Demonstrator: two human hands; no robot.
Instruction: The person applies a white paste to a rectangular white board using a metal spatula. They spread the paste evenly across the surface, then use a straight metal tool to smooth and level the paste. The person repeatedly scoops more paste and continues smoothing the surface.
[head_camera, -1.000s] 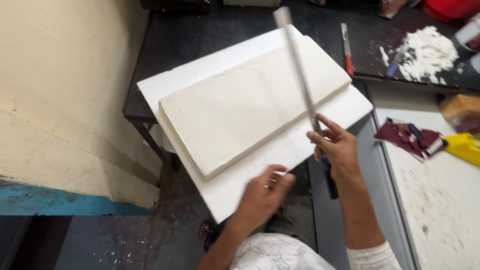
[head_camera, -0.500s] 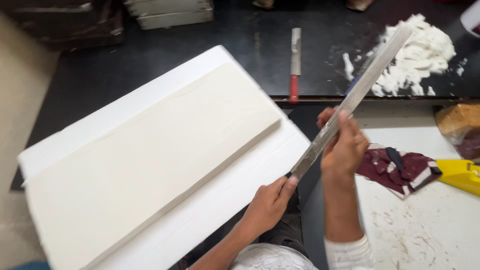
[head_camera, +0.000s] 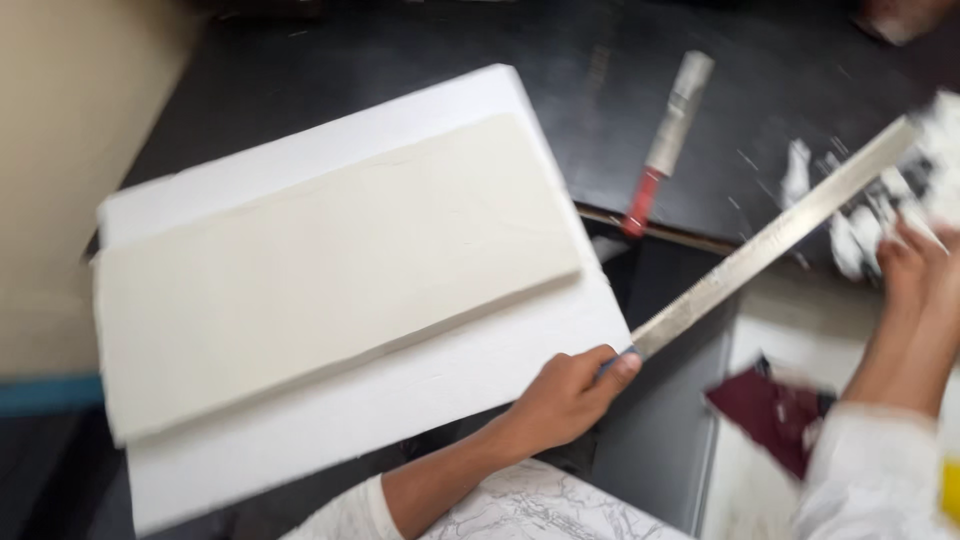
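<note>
At the left, board: a white rectangular foam sheet (head_camera: 420, 385) carries a thick cream slab (head_camera: 320, 270), uncut and unmarked as far as shows.
Left hand (head_camera: 565, 400): clenched on the near end of the long flat steel ruler (head_camera: 770, 240).
Ruler: off the slab, slanting over the black bench (head_camera: 400, 50).
Middle: red-handled blade (head_camera: 665, 135) lies untouched.
Right hand (head_camera: 915, 265): blurred at the far end; grip cannot be told.

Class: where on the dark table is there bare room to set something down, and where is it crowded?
Bare: the dark table beyond the white board, left of the red-handled tool. Crowded: the right end, with white scraps, the metal ruler and right hand.
</note>
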